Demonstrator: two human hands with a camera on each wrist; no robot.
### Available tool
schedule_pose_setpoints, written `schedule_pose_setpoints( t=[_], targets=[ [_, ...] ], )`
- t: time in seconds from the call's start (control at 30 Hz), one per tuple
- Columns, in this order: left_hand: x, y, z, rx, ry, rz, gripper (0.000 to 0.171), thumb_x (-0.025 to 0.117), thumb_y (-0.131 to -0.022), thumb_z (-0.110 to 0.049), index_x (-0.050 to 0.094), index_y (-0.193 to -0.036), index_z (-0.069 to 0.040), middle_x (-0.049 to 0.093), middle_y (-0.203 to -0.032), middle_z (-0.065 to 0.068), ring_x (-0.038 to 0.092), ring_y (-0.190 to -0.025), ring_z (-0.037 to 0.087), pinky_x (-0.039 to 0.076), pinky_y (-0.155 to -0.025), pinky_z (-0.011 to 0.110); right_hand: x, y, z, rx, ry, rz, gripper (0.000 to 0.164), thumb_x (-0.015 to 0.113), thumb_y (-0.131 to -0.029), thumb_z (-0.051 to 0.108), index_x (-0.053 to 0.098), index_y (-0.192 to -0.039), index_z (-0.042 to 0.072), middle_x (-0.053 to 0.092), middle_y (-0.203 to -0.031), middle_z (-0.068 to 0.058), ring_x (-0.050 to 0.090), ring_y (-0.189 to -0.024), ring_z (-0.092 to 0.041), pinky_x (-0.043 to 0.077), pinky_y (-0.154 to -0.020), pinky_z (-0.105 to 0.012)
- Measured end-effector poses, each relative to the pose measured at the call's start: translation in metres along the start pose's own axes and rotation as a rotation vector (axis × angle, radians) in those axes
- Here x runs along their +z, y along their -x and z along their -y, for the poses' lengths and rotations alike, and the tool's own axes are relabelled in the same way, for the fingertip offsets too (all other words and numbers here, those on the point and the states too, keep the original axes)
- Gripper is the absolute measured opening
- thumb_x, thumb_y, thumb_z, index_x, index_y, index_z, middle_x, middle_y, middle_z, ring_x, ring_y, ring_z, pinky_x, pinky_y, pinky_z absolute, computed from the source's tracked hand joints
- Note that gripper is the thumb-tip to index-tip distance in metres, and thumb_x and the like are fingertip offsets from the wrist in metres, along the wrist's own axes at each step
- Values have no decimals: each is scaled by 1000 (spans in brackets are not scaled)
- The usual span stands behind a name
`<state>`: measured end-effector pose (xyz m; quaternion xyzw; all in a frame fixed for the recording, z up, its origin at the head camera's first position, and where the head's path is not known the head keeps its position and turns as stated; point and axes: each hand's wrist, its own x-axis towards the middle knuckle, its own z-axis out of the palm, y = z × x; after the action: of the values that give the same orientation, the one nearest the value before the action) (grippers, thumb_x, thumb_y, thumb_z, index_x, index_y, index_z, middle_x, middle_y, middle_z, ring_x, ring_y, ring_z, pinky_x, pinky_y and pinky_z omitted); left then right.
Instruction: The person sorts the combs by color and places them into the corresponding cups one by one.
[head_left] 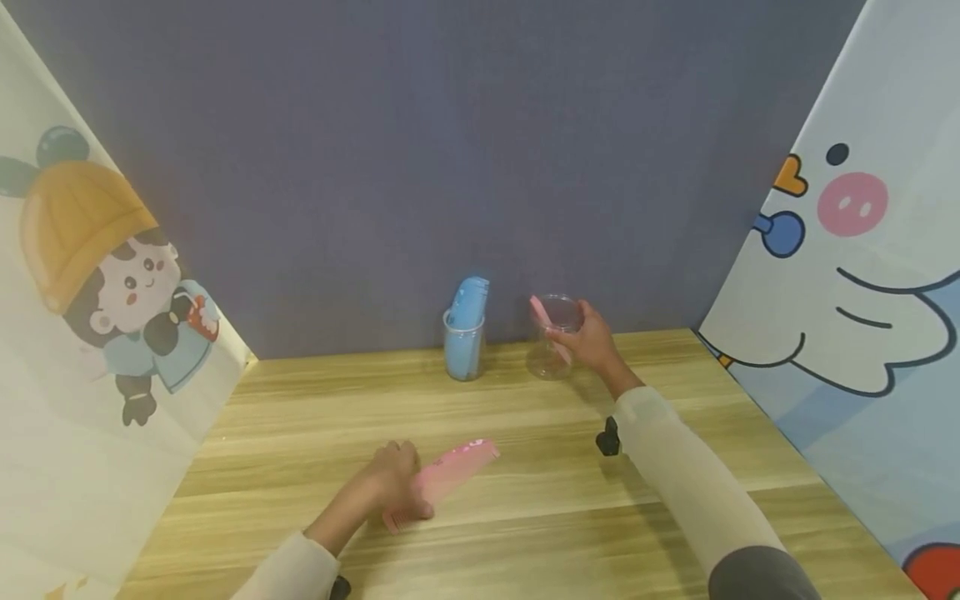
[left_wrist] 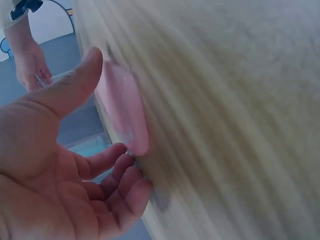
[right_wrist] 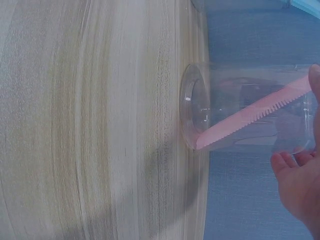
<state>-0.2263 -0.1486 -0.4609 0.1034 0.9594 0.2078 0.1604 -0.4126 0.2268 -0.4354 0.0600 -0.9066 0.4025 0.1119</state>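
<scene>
A pink comb [head_left: 457, 468] lies on the table, with my left hand [head_left: 393, 481] over its near end. In the left wrist view the thumb and the bent fingers [left_wrist: 131, 187] of that hand are spread apart, at opposite edges of the comb [left_wrist: 122, 107]. My right hand [head_left: 592, 337] grips a clear plastic cup [head_left: 551, 367] near its rim. Inside this upright cup leans another pink comb [right_wrist: 250, 115], teeth showing along one edge. To its left stands a second clear cup [head_left: 450, 343] holding blue combs [head_left: 470, 304].
The wood-grain table [head_left: 300, 442] ends at a grey-blue back wall [head_left: 375, 167]. Side panels with cartoon prints, a child figure [head_left: 142, 283] on the left and a white character [head_left: 817, 317] on the right, flank it.
</scene>
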Motion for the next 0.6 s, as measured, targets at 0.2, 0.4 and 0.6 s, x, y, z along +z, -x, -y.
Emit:
schedule_pose_setpoints(
  t=[0.2,0.4,0.6],
  targets=[
    [4,-2,3,3,99,-24,45,82,-69,-10,57,-104,2,52,-92,13,53,-78,26,52,-47,28,0,1,0,17,4,1,99,80,-87,38,25,-156,-7,41,-152,-34,44,-138,-50,39,-116,-61],
    [4,-2,2,10,29,-77,37,75,-68,-7,57,-100,2,51,-87,12,51,-73,26,49,-51,32,-1,1,0,15,0,2,99,80,-87,41,26,-156,-5,43,-151,-33,46,-137,-48,40,-115,-60],
    [3,-1,-4,-5,-38,-147,39,76,-75,-11,55,-104,4,49,-88,13,51,-72,26,51,-62,40,-1,1,1,8,0,6,99,80,-87,41,26,-156,-6,43,-151,-33,46,-137,-48,39,-116,-60]
  ],
)
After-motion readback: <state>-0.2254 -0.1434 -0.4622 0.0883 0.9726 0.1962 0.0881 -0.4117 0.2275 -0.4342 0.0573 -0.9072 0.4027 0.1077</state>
